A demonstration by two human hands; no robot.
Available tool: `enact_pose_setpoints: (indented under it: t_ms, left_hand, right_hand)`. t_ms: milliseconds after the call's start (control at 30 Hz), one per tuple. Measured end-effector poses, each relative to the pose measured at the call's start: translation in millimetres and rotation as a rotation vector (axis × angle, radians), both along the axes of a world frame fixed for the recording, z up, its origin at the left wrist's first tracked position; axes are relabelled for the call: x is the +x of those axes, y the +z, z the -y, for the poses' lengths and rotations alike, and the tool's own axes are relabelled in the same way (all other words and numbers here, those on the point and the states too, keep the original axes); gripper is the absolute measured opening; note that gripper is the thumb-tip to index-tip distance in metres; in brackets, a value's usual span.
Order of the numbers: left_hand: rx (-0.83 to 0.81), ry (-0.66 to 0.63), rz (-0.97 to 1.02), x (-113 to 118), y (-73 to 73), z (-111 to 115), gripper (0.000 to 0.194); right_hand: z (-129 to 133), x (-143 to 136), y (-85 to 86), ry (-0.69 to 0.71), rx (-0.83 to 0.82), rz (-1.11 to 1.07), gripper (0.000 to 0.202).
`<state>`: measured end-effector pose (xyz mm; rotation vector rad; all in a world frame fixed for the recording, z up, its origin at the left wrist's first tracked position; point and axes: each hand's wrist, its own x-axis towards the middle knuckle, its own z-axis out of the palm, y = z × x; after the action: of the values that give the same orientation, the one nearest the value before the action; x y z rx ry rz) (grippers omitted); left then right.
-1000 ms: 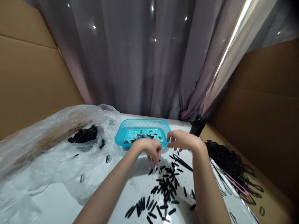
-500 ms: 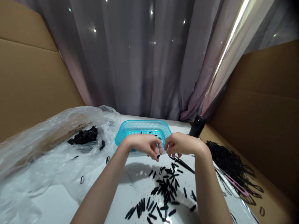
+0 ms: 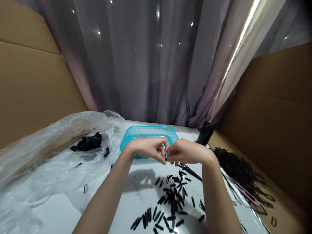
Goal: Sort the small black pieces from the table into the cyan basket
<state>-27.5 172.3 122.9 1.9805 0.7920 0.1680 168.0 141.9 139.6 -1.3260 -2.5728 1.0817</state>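
My left hand (image 3: 148,149) and my right hand (image 3: 186,151) are raised together above the white table, fingertips meeting in front of the blue plastic basket (image 3: 146,132). Between the fingers of both hands sits a small black piece (image 3: 166,156), mostly hidden. Below the hands several short black pieces (image 3: 170,198) lie scattered on the table. The basket's inside is largely covered by my hands.
A crumpled clear plastic bag (image 3: 48,152) holding a black clump (image 3: 86,142) covers the left side. A tangle of black loops (image 3: 240,172) with a pink strip lies at the right. A black cylinder (image 3: 205,132) stands behind. Cardboard walls flank both sides; a grey curtain hangs behind.
My left hand rose from the scattered pieces with a small black piece. My right hand came in from the basket's rim, and both hands now pinch the piece together.
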Motion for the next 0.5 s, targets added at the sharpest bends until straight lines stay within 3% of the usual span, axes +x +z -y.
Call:
enact_pose_setpoints:
  t_ms: [500]
  left_hand:
    - [0.019,-0.040,0.051,-1.8,17.7,15.5,0.036]
  right_hand:
    - [19.4,10.0,16.7,0.025,0.071,-0.036,0.021]
